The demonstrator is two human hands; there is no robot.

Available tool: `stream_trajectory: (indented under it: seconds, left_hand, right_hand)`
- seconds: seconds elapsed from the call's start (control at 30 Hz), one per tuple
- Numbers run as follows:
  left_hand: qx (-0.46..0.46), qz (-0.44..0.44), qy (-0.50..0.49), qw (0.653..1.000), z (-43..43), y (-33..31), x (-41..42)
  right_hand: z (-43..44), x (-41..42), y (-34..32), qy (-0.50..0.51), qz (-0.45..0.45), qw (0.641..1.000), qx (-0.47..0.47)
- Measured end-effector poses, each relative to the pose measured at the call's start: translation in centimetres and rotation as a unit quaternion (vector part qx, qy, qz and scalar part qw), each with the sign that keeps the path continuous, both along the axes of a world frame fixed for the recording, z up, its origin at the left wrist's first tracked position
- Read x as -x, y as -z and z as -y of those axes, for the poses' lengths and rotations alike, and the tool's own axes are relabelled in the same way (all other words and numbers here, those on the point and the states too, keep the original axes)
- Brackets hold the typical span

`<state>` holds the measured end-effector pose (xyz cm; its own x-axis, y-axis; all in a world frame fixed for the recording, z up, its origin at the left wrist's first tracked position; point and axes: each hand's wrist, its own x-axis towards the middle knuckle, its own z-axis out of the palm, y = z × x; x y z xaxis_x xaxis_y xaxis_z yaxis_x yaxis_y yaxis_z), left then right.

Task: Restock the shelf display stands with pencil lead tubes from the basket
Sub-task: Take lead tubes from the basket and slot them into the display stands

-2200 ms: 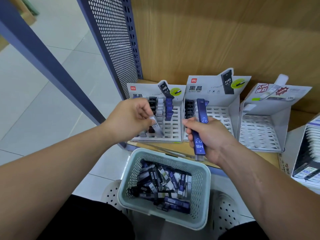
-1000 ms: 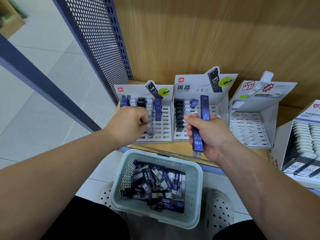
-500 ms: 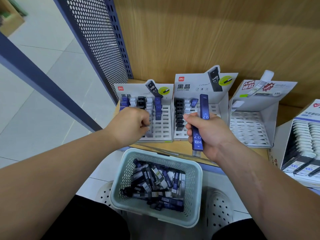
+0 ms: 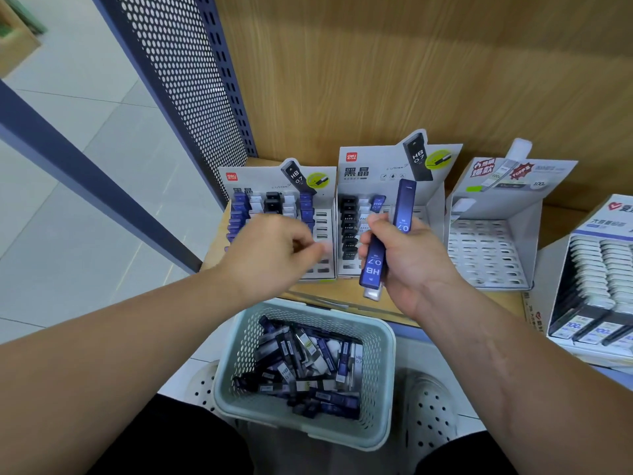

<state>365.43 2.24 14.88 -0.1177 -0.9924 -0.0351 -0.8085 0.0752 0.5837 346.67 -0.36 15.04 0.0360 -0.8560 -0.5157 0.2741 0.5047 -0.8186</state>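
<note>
My right hand (image 4: pixel 411 262) grips two dark blue "HB 0.7" pencil lead tubes (image 4: pixel 373 265), one pointing up and one down, in front of the middle display stand (image 4: pixel 387 166). That stand has one full black column and little else. Motion blurs my left hand (image 4: pixel 274 248), which hovers with curled fingers over the front of the left display stand (image 4: pixel 325 186). This stand holds blue, white and black tubes. I cannot tell whether the left hand holds anything. Below both hands the pale green basket (image 4: pixel 274 416) holds several loose tubes.
A third, nearly empty white display stand (image 4: pixel 493 241) is to the right on the wooden shelf (image 4: pixel 342 296). A box of white-capped items (image 4: pixel 603 269) sits at the far right. A perforated blue side panel (image 4: pixel 191 80) bounds the shelf on the left.
My left hand has moved right and slightly back from the left stand's slots, where it was pressing a tube in. The right hand keeps its two tubes in about the same place.
</note>
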Motion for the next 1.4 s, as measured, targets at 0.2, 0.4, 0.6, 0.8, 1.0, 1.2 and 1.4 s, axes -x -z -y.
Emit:
stream_trajectory:
  seconds: [0.2,0.4,0.6,0.8,1.0,1.2,1.4]
  left_hand:
    - [-0.261,-0.321,-0.043,0.909,-2.0,-1.9,4.0]
    - [-0.262,-0.395,-0.125,0.872,-0.7,-1.5,3.2]
    - [-0.177,-0.423,-0.169,0.873,2.1,-1.3,4.5]
    - [-0.117,-0.360,-0.132,0.916,5.6,-1.3,7.7]
    - [0.045,-0.128,-0.079,0.988,8.4,0.5,8.5]
    - [0.080,-0.025,-0.074,0.994,10.3,3.6,8.4]
    - [0.079,0.034,-0.037,0.996,10.9,5.5,9.2]
  right_hand:
    - [-0.3,-0.7,-0.1,0.049,-0.006,0.998,0.048]
    - [-0.1,0.0,0.1,0.042,-0.093,0.993,0.062]
    - [-1.2,1.7,0.3,0.007,-0.117,0.992,0.040]
    - [-1.7,5.5,0.5,0.045,-0.115,0.992,0.002]
    - [-2.2,9.4,0.2,0.057,-0.106,0.993,-0.020]
    - [-2.0,11.0,0.4,0.061,-0.080,0.995,-0.025]
    - [-1.4,11.4,0.2,0.052,-0.059,0.997,-0.025]
